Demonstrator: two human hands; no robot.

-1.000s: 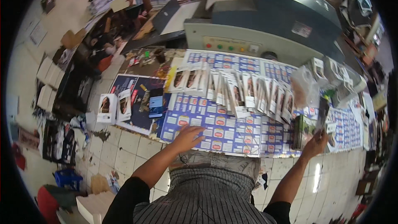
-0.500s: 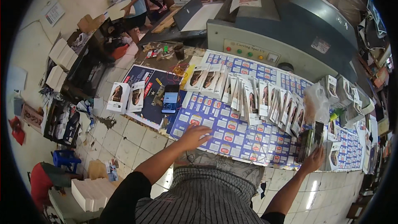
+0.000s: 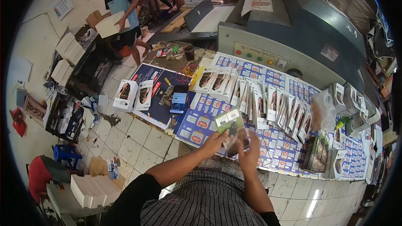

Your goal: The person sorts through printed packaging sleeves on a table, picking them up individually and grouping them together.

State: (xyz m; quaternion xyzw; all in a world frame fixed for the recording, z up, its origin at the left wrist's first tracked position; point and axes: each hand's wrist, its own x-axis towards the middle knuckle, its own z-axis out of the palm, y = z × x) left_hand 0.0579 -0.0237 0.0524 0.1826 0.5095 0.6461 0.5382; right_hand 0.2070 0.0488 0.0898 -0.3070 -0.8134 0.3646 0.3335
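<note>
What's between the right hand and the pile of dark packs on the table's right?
In the head view, only blue printed sheeting shows between the right hand and the dark packs.

A flat rectangular green-and-dark printed packet [image 3: 231, 122] — top leaning left — is pinched in the left hand [image 3: 213, 143], the blurred right hand [image 3: 250, 151] at its lower right.

Lettering [image 3: 260, 52] on machine panel [image 3: 264, 57], numerals [image 3: 63, 8] on wall calendar [image 3: 61, 6]
</note>
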